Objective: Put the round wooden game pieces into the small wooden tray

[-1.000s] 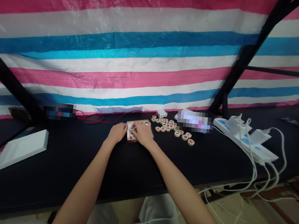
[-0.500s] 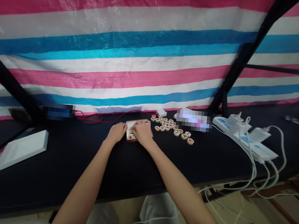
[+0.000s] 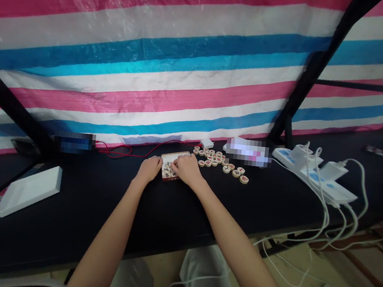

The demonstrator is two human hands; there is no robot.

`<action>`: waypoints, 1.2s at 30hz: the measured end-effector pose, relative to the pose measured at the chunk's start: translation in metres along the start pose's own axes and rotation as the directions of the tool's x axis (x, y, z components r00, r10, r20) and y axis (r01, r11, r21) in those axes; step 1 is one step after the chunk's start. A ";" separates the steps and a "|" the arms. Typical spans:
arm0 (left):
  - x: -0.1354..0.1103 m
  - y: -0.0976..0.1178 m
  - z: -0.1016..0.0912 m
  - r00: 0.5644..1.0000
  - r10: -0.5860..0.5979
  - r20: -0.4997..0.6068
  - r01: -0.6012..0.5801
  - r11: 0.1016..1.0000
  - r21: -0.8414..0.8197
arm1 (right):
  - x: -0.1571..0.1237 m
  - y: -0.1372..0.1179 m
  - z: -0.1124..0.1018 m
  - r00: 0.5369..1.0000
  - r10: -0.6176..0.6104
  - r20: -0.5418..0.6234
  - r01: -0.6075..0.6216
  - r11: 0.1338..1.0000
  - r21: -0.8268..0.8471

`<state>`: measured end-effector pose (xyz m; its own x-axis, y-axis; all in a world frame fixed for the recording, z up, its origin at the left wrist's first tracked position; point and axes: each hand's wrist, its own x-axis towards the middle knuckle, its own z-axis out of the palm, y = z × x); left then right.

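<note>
A small shallow box with a white inside and a reddish front edge lies on the black table. Several round Chinese chess pieces with dark characters sit in its left part. My left hand is closed at the box's left edge, its thumb and fingers against the side. My right hand is over the box's right part, fingers curled down and thumb pointing left; whatever lies under these fingers is hidden. Loose chess pieces, many with red characters, lie in a cluster to the right of the box.
A white lid or tray lies at the left. Behind the box are a white charger and a red cable. A blurred phone-like device lies behind the pieces. A power strip with white cables stands at the right.
My right hand has shifted slightly right over the box, uncovering more of the pieces in its left part. My left hand stays at the box's left edge.
</note>
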<state>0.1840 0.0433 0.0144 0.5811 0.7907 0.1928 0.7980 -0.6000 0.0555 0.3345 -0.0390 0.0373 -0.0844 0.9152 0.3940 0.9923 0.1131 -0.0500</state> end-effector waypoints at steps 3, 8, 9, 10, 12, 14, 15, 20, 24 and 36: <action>0.000 0.000 0.000 1.000 -0.010 -0.008 0.010 1.000 -0.005 | 0.000 -0.004 0.001 1.000 -0.027 0.004 0.027 1.000 0.001; 0.000 0.001 -0.001 1.000 -0.016 0.000 0.016 1.000 0.006 | -0.001 -0.005 0.001 0.996 -0.078 0.043 0.078 0.997 0.009; 0.000 0.001 -0.001 1.000 -0.018 0.001 0.018 1.000 0.009 | -0.001 -0.004 0.001 0.996 -0.082 0.045 0.082 0.997 0.009; 0.000 0.001 -0.001 1.000 -0.018 0.001 0.018 1.000 0.010 | -0.002 -0.004 0.000 0.995 -0.083 0.046 0.083 0.997 0.008; 0.000 0.001 -0.002 1.000 -0.017 -0.003 0.017 1.000 0.009 | -0.002 -0.004 0.000 0.996 -0.081 0.043 0.081 0.997 0.007; 0.000 0.001 -0.002 1.000 -0.016 -0.007 0.016 1.000 0.009 | -0.002 -0.003 0.001 0.997 -0.076 0.025 0.076 0.997 0.016; -0.001 0.001 -0.002 1.000 -0.018 -0.008 0.018 1.000 0.009 | -0.002 -0.003 0.002 0.997 -0.075 0.006 0.075 0.997 0.021; -0.001 0.003 -0.003 1.000 -0.017 -0.004 0.017 1.000 0.022 | -0.005 -0.002 0.007 0.996 -0.075 -0.047 0.075 0.997 0.007; -0.001 0.004 -0.004 1.000 -0.027 0.000 0.027 0.999 0.022 | -0.007 -0.001 0.010 0.997 -0.070 -0.036 0.072 0.996 0.044; 0.001 0.001 -0.002 1.000 -0.012 0.017 0.012 1.000 -0.001 | -0.014 0.025 -0.015 0.992 0.107 -0.067 -0.104 0.994 0.043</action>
<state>0.1851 0.0434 0.0163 0.5739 0.7999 0.1756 0.8050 -0.5904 0.0584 0.3621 -0.0545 0.0442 0.0282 0.8942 0.4469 0.9909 0.0339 -0.1304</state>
